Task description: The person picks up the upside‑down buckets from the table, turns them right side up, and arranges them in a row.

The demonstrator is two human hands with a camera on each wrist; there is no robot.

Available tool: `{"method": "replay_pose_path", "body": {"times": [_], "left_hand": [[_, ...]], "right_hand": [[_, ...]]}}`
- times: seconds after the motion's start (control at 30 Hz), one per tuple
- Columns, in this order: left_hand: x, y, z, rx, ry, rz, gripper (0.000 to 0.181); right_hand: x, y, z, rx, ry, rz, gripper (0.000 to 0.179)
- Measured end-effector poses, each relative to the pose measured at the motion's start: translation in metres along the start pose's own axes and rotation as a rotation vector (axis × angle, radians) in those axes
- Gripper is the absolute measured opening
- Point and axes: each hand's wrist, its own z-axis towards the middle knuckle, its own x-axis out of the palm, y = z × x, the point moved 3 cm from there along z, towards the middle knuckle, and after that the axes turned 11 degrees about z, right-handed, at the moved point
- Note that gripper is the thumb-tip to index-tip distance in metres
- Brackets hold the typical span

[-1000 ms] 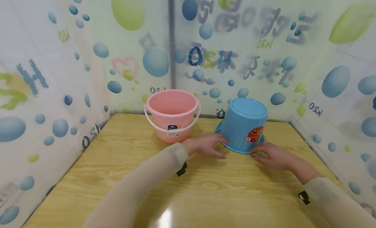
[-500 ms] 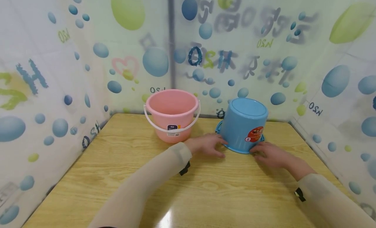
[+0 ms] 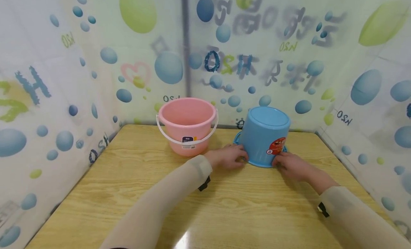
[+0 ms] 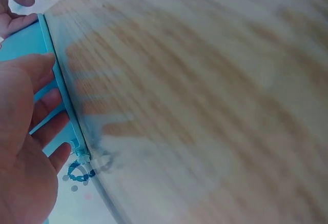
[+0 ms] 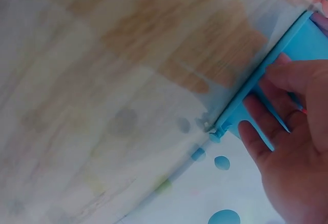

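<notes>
A blue bucket [image 3: 261, 142] stands upside down on the wooden table, its base facing up and a red label on its side. At the near left of its rim is my left hand [image 3: 228, 157], thumb and fingers bent in on the edge. My right hand [image 3: 292, 165] holds the rim at the near right in the same way. In the left wrist view, the left thumb lies at the blue rim [image 4: 64, 88] with the other fingers spread along the wall. The right wrist view shows thumb and forefinger pinching the rim [image 5: 256, 75].
To the left of the blue bucket, a pink bucket [image 3: 174, 131] stands upright, its white handle hanging down in front. The wooden table [image 3: 128, 192] meets patterned curtain walls [image 3: 141, 70] at the back and both sides.
Both hands have closed in on the blue bucket's rim, the right one moving left and slightly up. The left fingers have bent inward. The blue bucket has shifted a little left.
</notes>
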Motion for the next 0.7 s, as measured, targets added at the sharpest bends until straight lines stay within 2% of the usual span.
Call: {"method": "replay_pose_path", "body": {"times": [0.23,0.53,0.7], "left_hand": [[-0.002,0.005,0.000,0.012,-0.083,-0.034,0.026],[-0.009,0.015,0.002,-0.013,-0.167,-0.128,0.025],[-0.014,0.017,0.002,-0.017,-0.223,-0.159,0.024]], "right_hand": [[-0.005,0.002,0.005,-0.021,-0.073,-0.024,0.020],[-0.015,0.006,0.008,-0.223,-0.233,-0.010,0.029],[-0.021,0.008,0.009,-0.252,-0.264,0.009,0.019]]}}
